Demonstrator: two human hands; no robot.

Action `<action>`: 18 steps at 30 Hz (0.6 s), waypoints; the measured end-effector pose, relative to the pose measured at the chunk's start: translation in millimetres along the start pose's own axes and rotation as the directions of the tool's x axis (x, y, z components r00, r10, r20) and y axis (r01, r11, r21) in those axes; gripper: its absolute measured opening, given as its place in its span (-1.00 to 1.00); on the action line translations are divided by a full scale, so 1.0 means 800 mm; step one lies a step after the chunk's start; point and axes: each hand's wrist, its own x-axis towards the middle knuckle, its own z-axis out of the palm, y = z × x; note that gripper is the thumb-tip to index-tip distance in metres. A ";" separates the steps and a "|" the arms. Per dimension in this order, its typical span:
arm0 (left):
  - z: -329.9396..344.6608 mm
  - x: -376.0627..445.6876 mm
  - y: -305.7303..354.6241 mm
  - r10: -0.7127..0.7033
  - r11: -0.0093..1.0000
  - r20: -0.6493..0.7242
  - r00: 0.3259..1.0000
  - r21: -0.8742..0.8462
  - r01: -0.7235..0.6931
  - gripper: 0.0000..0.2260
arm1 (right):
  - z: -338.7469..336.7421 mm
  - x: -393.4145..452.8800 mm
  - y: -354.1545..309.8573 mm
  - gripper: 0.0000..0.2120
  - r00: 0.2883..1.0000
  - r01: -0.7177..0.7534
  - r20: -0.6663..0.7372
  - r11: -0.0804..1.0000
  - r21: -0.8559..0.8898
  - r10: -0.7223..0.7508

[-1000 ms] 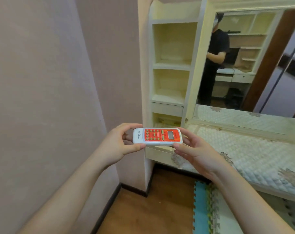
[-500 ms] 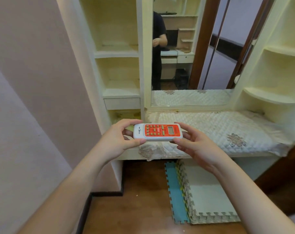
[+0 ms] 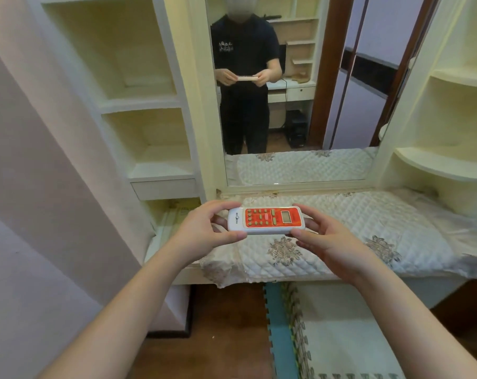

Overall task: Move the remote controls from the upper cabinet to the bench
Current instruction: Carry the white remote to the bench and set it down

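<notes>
A white remote control (image 3: 266, 220) with an orange face, several buttons and a small screen lies sideways between my hands. My left hand (image 3: 204, 231) grips its white left end, thumb underneath at the front. My right hand (image 3: 323, 242) holds its right end with the fingers curled round it. The remote hovers a little above the left part of the bench (image 3: 341, 236), which is covered by a quilted cream pad with flower patches.
Cream shelves (image 3: 150, 132) stand at the left with a small drawer (image 3: 165, 188) below; curved shelves (image 3: 447, 165) stand at the right. A mirror (image 3: 294, 86) behind the bench reflects a person in black. Foam mats (image 3: 341, 337) lie on the wooden floor.
My view has swung right and down from the left shelves to face the mirror and bench. Both hands keep hold of the remote, which now hangs over the bench pad.
</notes>
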 end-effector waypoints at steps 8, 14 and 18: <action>0.045 0.064 -0.005 -0.059 0.998 0.029 0.998 -0.020 0.060 -0.46 | -0.056 0.060 0.010 -0.49 0.998 -0.061 0.023 0.997 0.043 0.060; 0.050 0.124 -0.025 -0.067 0.998 0.036 0.997 -0.001 0.067 -0.44 | -0.072 0.118 0.021 -0.46 0.995 -0.102 0.002 0.992 0.074 0.102; 0.045 0.174 -0.043 -0.029 0.999 0.056 0.998 0.015 0.028 -0.44 | -0.076 0.162 0.024 -0.43 0.994 -0.106 -0.027 0.992 0.075 0.108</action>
